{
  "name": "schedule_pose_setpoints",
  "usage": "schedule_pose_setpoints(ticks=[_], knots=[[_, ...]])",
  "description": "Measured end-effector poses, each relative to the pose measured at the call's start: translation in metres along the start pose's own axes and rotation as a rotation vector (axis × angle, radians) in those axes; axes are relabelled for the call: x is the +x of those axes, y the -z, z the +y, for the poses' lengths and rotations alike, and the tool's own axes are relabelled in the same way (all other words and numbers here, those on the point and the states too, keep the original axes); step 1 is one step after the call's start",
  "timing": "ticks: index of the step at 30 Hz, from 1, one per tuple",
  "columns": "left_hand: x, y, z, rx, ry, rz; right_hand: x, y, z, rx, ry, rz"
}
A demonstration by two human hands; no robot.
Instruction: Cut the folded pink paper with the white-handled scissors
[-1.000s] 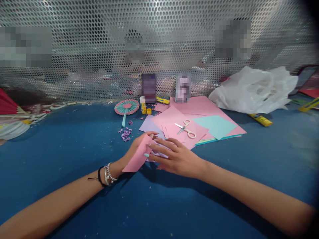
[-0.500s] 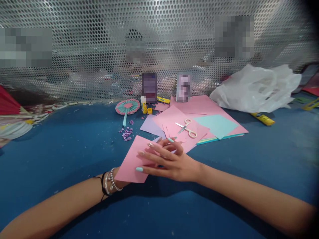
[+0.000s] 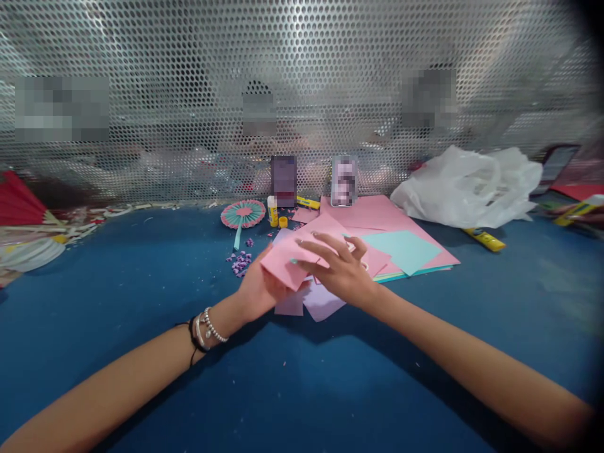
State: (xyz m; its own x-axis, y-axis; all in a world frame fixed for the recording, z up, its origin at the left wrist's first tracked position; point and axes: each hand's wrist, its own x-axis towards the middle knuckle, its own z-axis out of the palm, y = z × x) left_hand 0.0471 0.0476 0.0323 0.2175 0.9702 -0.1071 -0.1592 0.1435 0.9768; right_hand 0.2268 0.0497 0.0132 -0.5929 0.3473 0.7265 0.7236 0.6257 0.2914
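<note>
Both hands, left [image 3: 257,290] and right [image 3: 340,272], grasp a pink sheet [image 3: 287,259]. Just beyond lie a paper stack [image 3: 406,248], purple scraps [image 3: 240,260], a paper fan [image 3: 243,214]; a white bag [image 3: 465,185] lies far right.

the right hand [image 3: 340,272] covers most of the scissors [image 3: 364,265] on the pink sheets, and the left hand [image 3: 257,290] has its fingers tucked out of sight under the pink paper [image 3: 285,259]. the red fan [image 3: 16,204] is cut off at the left edge. shapes behind the mesh screen [image 3: 189,94] are blurred.
</note>
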Motion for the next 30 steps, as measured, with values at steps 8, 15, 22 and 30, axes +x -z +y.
schedule_pose_setpoints(ticks=[8,15,22,30], knots=[[0.014,0.019,-0.030,-0.463,0.155,-0.224,-0.002,-0.019,0.011,0.151,-0.033,-0.204],[0.014,0.021,-0.032,-0.529,0.164,-0.138,0.001,-0.022,-0.005,0.232,-0.053,-0.233],[0.007,0.026,-0.029,-0.331,0.106,-0.126,-0.003,-0.019,-0.001,0.463,-0.025,-0.282],[0.003,0.013,-0.031,-0.227,0.013,-0.202,-0.001,-0.022,-0.005,0.607,-0.435,-0.148]])
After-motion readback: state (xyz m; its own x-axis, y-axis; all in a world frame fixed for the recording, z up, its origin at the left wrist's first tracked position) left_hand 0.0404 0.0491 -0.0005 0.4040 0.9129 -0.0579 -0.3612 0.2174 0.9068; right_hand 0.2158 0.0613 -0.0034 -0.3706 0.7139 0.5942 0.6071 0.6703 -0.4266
